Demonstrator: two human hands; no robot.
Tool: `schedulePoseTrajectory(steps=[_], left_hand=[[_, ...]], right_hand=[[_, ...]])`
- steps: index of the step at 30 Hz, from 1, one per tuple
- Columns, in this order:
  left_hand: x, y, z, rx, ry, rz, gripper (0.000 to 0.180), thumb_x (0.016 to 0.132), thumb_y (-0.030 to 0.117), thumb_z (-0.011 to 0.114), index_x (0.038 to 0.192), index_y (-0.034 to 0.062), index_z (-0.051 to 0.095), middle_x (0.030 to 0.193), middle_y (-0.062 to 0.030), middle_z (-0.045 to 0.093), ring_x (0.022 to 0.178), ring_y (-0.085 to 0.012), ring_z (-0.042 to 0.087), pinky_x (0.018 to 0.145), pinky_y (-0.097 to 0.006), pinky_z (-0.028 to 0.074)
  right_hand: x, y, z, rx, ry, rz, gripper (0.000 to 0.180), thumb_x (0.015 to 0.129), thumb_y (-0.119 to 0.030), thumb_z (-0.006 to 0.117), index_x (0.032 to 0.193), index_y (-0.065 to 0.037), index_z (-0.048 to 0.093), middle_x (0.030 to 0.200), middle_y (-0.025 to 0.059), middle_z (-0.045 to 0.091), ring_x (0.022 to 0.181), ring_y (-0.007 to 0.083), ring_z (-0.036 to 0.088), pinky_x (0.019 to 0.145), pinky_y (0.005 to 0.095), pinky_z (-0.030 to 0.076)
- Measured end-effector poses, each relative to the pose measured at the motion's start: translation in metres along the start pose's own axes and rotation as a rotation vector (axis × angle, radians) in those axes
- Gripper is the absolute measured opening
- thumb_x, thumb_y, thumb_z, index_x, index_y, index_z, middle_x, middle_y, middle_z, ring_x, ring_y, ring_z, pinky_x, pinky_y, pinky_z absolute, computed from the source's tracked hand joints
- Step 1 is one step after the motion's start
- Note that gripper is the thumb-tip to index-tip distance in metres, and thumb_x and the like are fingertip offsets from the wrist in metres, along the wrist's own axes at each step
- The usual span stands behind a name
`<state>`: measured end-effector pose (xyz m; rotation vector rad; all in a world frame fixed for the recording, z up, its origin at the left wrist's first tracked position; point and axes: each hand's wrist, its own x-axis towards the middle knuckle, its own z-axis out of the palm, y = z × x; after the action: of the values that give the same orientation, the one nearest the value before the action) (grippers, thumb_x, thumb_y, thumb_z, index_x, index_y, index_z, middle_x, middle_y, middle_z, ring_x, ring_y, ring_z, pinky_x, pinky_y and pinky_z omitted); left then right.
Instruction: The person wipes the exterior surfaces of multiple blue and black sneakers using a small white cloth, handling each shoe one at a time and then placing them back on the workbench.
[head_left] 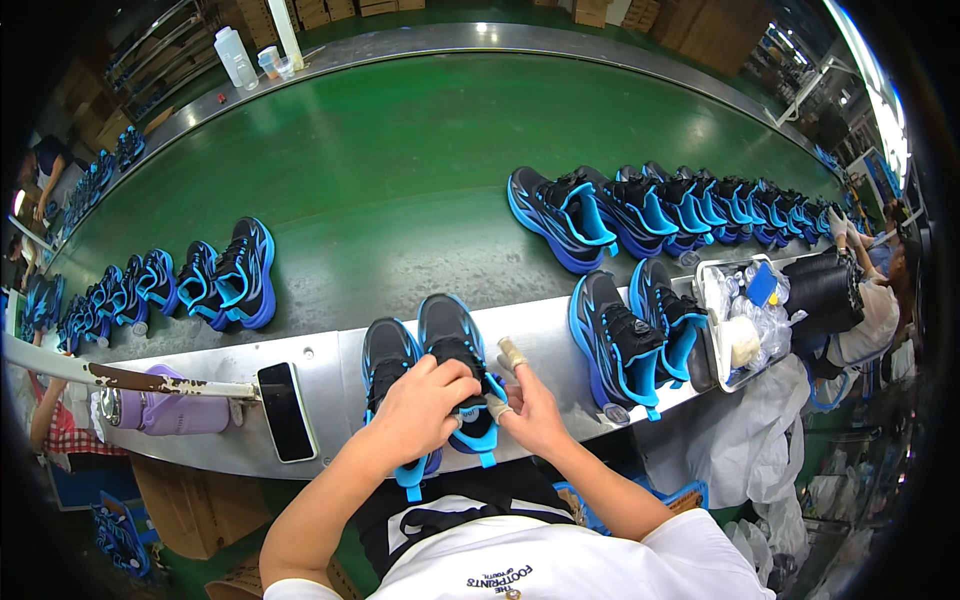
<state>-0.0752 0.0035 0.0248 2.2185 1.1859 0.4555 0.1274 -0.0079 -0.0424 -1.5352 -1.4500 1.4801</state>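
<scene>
Shoes: a black-and-blue pair (430,370) lay side by side on the metal worktop (330,440) right before the person, toes pointing away toward the belt.
Left hand: the left hand (420,408) lay over the pair at the tongue of the right-hand shoe, fingers curled shut on its upper; what they pinched was hidden under the hand.
Right hand: the right hand (525,408) met the left at the same shoe, thumb and middle fingers pressed to its side near the blue heel tab; the forefinger, wrapped in tape, stood up free.
Doing it well: judging by the grip, the work wanted the shoe kept flat on its sole, the left hand steadying while the right did the fine pulling, so that the neighbour shoe was not dragged off the edge.
Phone: a dark phone (287,411) lay face up on the worktop left of the pair, apart from it.
Bottle: a lilac bottle (165,412) lay further left, under a white bar.
Next pair: a second pair (640,335) stood to the right, just beside a tray (722,372) of clear bags.
Belt: the green belt (400,170) ran beyond the worktop, with rows of like shoes left (200,280) and right (660,205).
Far edge: a white jug (235,57) stood at the belt's far side.
</scene>
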Motion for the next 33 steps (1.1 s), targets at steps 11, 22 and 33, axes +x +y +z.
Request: schedulePoseTrajectory(steps=[11, 22, 33], left_hand=[[-0.035, 0.019, -0.016, -0.153, 0.386, -0.026, 0.056, 0.073, 0.004, 0.069, 0.127, 0.0043, 0.056, 0.131, -0.0145, 0.053, 0.105, -0.0313, 0.056, 0.09, -0.041, 0.046], [-0.089, -0.001, -0.039, -0.244, 0.336, -0.345, 0.02, 0.077, 0.007, 0.073, 0.097, 0.0064, 0.071, 0.096, -0.0087, 0.06, 0.081, -0.0231, 0.061, 0.071, -0.031, 0.05], [-0.092, 0.047, -0.04, 0.237, -0.006, -0.198, 0.019, 0.072, 0.002, 0.065, 0.09, 0.0089, 0.07, 0.097, -0.001, 0.065, 0.085, -0.0279, 0.055, 0.079, -0.038, 0.048]], right_hand=[[0.028, -0.079, -0.037, -0.606, -0.216, -0.404, 0.037, 0.085, -0.007, 0.063, 0.122, -0.007, 0.064, 0.105, 0.0156, 0.068, 0.093, 0.0295, 0.065, 0.083, 0.0353, 0.051], [0.012, -0.109, 0.005, -0.626, -0.391, -0.724, 0.03, 0.082, -0.015, 0.07, 0.112, -0.012, 0.067, 0.096, 0.0071, 0.064, 0.093, 0.0307, 0.059, 0.081, 0.0401, 0.049], [-0.034, -0.138, -0.001, -0.758, -0.424, -0.655, 0.029, 0.083, -0.006, 0.065, 0.112, -0.01, 0.065, 0.103, 0.0096, 0.06, 0.102, 0.0314, 0.057, 0.087, 0.0393, 0.048]])
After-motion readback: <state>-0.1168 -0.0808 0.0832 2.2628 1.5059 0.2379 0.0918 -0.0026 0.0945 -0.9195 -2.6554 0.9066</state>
